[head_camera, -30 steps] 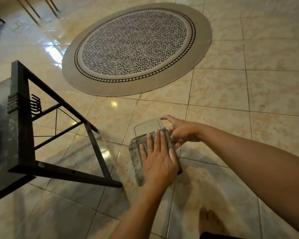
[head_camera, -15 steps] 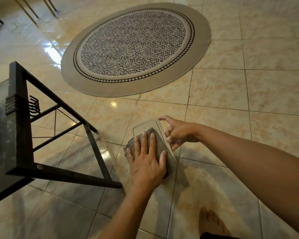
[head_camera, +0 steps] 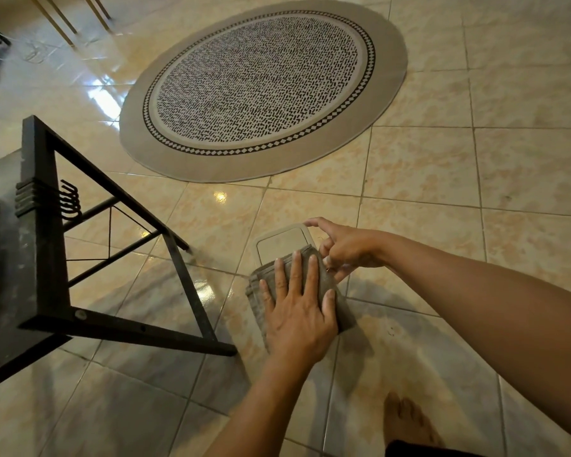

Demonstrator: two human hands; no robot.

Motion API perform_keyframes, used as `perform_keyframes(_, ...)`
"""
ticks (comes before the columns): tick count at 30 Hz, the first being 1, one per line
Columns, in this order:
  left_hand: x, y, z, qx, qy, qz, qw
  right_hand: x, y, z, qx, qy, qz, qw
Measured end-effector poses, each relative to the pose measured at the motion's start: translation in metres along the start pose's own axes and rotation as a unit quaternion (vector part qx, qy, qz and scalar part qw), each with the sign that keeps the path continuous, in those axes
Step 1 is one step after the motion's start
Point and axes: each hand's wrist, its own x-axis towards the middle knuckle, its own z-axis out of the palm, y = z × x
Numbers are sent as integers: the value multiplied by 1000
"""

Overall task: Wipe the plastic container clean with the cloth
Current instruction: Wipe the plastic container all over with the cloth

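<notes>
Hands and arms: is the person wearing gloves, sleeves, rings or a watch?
No. The left hand and right hand are bare, with no gloves. No rings show on the visible fingers. Both forearms are uncovered up to the picture's edge, with no sleeve, watch or bracelet showing.

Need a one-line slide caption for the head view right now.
Left hand presses a folded grey cloth flat on the plastic container while the right hand steadies its edge.

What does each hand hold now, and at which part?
The right hand steadies the plastic container at its right edge. The left hand grips nothing; it presses flat on the cloth.
</notes>
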Motion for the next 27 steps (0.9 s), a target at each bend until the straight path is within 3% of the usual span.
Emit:
perform_keyframes(5, 22, -34, -1, -11, 11, -30, 999, -3, 0, 2, 14, 3, -4, 1000)
perform_keyframes(12, 30, -24, 1, 14, 34, 31, 999, -3, -1, 2, 12, -4, -4, 1000)
perform_keyframes(17, 33, -39, -3, -14, 28, -16, 999, -3, -1, 3, 25, -1, -3, 1000)
perform_keyframes(22, 30, -13, -5, 4, 20, 21, 1000, -3, -3, 2, 18, -6, -5, 1000)
perform_keyframes(27, 39, -40, -12, -26, 37, 26, 999, -4, -1, 3, 24, 0, -3, 1000)
